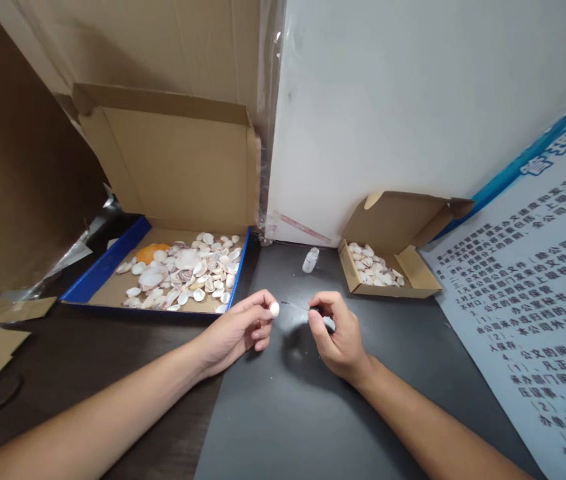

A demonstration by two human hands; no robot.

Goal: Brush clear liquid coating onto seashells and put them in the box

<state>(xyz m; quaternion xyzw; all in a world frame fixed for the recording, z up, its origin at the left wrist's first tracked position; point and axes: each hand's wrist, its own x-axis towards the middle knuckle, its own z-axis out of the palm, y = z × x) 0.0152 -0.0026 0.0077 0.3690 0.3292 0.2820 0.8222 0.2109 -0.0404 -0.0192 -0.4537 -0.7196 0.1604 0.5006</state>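
Observation:
Between the thumb and fingertips of my left hand (pixel 243 327) is a small white seashell (pixel 275 309). My right hand (pixel 337 337) pinches the dark cap end of a thin applicator brush (pixel 297 306). The brush's dark tip points left at the shell, with a small gap between them. A small clear bottle (pixel 311 261) stands uncapped on the dark mat, behind and between my hands. Something pale and roundish (pixel 329 324) shows beneath my right fingers; I cannot make out what it is.
At the left, an open blue-edged cardboard box (pixel 105 267) holds many shells (pixel 190 267) and an orange one (pixel 153 253). A smaller open box (pixel 417 273) with white shells (pixel 373 265) stands back right. A printed sheet (pixel 537 300) leans at the right; a white panel (pixel 387 100) rises behind.

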